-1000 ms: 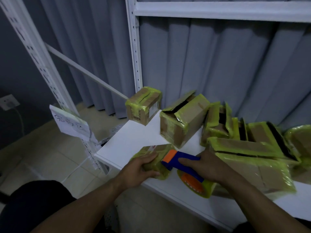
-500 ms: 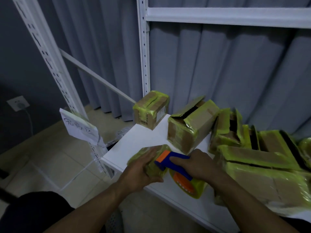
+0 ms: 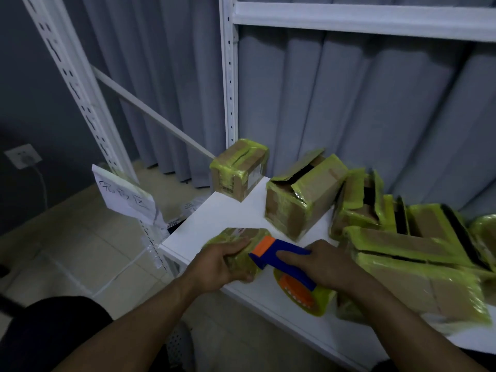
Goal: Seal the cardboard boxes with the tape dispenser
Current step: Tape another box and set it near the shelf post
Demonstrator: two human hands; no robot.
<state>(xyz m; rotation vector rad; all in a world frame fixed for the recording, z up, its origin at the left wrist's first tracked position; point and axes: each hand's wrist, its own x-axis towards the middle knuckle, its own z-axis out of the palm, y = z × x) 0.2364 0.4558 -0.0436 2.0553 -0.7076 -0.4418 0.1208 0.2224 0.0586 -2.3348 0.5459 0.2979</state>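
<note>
Brown cardboard boxes wear yellow-green tape; the tape dispenser is blue and orange, the shelf white, the curtain grey.

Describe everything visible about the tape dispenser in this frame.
The tape dispenser looks plastic: blue handle, orange front end, orange hub carrying a yellow-green tape roll. The right hand grips the handle; the front end meets the small tape-wrapped box held by the left hand, over the near edge of the white shelf.

A grey curtain hangs behind the white shelf, paper sign and wall socket.
</note>
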